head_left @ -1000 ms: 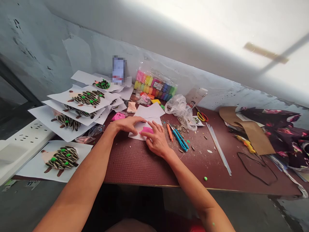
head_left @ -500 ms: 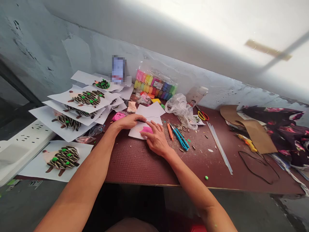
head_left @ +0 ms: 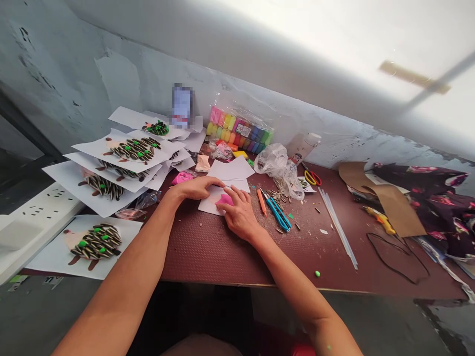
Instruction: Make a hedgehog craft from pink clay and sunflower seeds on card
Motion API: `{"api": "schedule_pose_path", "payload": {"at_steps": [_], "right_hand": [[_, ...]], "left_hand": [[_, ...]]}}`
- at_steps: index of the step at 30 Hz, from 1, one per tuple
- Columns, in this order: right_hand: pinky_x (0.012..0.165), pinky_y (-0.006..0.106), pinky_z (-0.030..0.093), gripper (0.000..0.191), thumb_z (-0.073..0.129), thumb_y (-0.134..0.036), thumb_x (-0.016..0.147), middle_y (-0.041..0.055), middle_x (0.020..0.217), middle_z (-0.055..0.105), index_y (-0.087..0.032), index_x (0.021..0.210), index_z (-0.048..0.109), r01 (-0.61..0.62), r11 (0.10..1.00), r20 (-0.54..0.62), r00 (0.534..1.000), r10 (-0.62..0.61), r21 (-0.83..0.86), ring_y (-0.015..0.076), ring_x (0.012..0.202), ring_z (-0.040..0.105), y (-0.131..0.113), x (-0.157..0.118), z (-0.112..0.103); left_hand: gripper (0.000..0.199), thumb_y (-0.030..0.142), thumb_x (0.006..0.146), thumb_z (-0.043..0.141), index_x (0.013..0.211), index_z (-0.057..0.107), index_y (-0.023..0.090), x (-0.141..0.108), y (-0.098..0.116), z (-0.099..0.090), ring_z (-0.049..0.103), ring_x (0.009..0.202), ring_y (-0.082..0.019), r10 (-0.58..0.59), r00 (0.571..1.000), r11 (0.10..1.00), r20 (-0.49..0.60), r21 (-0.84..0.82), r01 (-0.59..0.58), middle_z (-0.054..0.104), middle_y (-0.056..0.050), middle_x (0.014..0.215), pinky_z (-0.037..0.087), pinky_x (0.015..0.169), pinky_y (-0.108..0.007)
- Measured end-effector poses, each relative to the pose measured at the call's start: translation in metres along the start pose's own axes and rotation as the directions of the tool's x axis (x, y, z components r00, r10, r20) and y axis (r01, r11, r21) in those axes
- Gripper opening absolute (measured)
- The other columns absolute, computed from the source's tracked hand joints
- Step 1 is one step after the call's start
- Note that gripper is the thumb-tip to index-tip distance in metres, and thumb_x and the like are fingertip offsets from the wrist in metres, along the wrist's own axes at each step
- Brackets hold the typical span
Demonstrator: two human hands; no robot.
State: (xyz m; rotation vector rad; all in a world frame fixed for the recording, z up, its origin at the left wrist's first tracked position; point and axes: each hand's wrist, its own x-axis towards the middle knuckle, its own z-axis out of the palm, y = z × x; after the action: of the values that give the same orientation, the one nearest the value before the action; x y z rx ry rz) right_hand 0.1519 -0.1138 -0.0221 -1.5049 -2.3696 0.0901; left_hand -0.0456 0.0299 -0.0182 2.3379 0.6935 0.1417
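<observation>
My left hand (head_left: 195,188) lies flat on a white paper sheet (head_left: 208,204), its fingertips close to a lump of pink modelling clay (head_left: 224,200). My right hand (head_left: 239,211) sits just to the right, with its fingers pressed on the clay and partly hiding it. The clay rests on the sheet, and a second white paper piece (head_left: 232,169) lies just beyond it. To the left, several white sheets carry hedgehog-like pictures made of sunflower seeds (head_left: 95,244) with green dots.
On the dark red table (head_left: 208,257) lie a blue craft knife (head_left: 277,214), an orange marker, loose seeds, a plastic bag, and a clay pack (head_left: 239,127). Scissors, glue sticks, brown card, and floral fabric lie to the right. A power strip (head_left: 40,217) runs along the left.
My right fingers have shifted on the pink clay and now cover more of it. My left fingertips have moved slightly along the paper, and the view has drifted a little.
</observation>
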Motion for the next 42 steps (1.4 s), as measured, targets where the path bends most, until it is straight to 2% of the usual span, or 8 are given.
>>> {"api": "schedule_pose_path", "payload": {"at_steps": [4,7,15,30,34,37,39,42], "right_hand": [[0.119,0.057,0.026,0.033,0.058,-0.015,0.093,0.0093,0.153,0.052,-0.030,0.115,0.077,-0.006,1.000,-0.015,1.000,0.006,0.014,0.0314,0.150,0.034,-0.001,0.000,0.001],[0.119,0.056,0.026,0.033,0.057,-0.015,0.093,0.0084,0.152,0.052,-0.030,0.115,0.078,-0.003,1.000,-0.022,1.000,0.003,0.024,0.0310,0.150,0.034,0.000,-0.001,0.001],[0.117,0.055,0.030,0.035,0.058,-0.012,0.089,0.0078,0.148,0.058,-0.030,0.111,0.079,0.027,0.999,-0.075,0.997,-0.026,0.017,0.0294,0.146,0.040,0.001,-0.002,0.001],[0.118,0.055,0.029,0.033,0.058,-0.012,0.091,0.0077,0.155,0.051,-0.029,0.111,0.078,0.031,0.999,-0.008,0.999,-0.031,0.021,0.0302,0.147,0.037,-0.005,0.001,0.000],[0.115,0.054,0.035,0.043,0.055,-0.006,0.086,0.0061,0.151,0.055,-0.030,0.114,0.077,0.015,0.994,-0.115,0.993,-0.003,0.107,0.0286,0.144,0.042,0.003,0.000,0.000],[0.113,0.052,0.039,0.041,0.053,-0.004,0.085,0.0079,0.144,0.060,-0.027,0.106,0.079,-0.046,0.992,-0.235,0.969,0.072,0.116,0.0280,0.140,0.047,0.012,-0.002,-0.001],[0.114,0.052,0.038,0.037,0.054,-0.005,0.086,0.0079,0.141,0.062,-0.026,0.100,0.081,-0.058,0.994,-0.244,0.967,0.079,0.093,0.0285,0.140,0.047,0.015,-0.005,-0.002],[0.114,0.053,0.037,0.035,0.057,-0.008,0.088,0.0080,0.142,0.062,-0.029,0.104,0.081,-0.027,0.998,-0.167,0.985,0.036,0.052,0.0298,0.141,0.046,0.014,-0.009,-0.003]], "left_hand": [[0.078,0.021,0.072,0.064,0.148,0.050,0.020,-0.006,0.008,-0.005,0.047,0.144,-0.029,-0.012,0.998,1.000,0.067,0.009,0.012,0.052,-0.008,0.157,0.035,0.121,-0.041],[0.086,0.031,0.069,0.074,0.150,0.047,0.023,-0.007,0.011,-0.004,0.045,0.145,-0.032,0.002,0.997,1.000,0.078,0.026,-0.005,0.049,-0.008,0.158,0.035,0.121,-0.044],[0.085,0.026,0.063,0.077,0.145,0.052,0.020,-0.002,0.012,-0.001,0.045,0.144,-0.032,-0.001,0.996,0.999,0.087,0.033,-0.002,0.051,-0.010,0.155,0.034,0.122,-0.041],[0.077,0.023,0.063,0.076,0.138,0.059,0.022,-0.001,0.011,0.000,0.047,0.142,-0.032,0.042,0.996,0.999,0.078,0.017,-0.044,0.054,-0.007,0.150,0.035,0.121,-0.042],[0.078,0.025,0.066,0.076,0.141,0.056,0.022,-0.001,0.010,0.000,0.045,0.143,-0.031,0.039,0.995,0.999,0.091,0.021,-0.041,0.052,-0.007,0.153,0.034,0.122,-0.042],[0.080,0.025,0.066,0.076,0.143,0.055,0.020,-0.001,0.009,0.000,0.043,0.145,-0.030,0.000,0.995,0.999,0.098,0.034,-0.003,0.048,-0.009,0.156,0.032,0.122,-0.040],[0.080,0.026,0.066,0.077,0.143,0.055,0.019,-0.002,0.009,0.000,0.042,0.146,-0.030,-0.016,0.995,0.999,0.097,0.038,0.013,0.047,-0.009,0.158,0.032,0.122,-0.038],[0.080,0.026,0.067,0.077,0.143,0.055,0.020,-0.002,0.010,-0.001,0.043,0.146,-0.030,-0.014,0.996,0.999,0.093,0.047,0.010,0.048,-0.009,0.157,0.034,0.121,-0.037]]}}
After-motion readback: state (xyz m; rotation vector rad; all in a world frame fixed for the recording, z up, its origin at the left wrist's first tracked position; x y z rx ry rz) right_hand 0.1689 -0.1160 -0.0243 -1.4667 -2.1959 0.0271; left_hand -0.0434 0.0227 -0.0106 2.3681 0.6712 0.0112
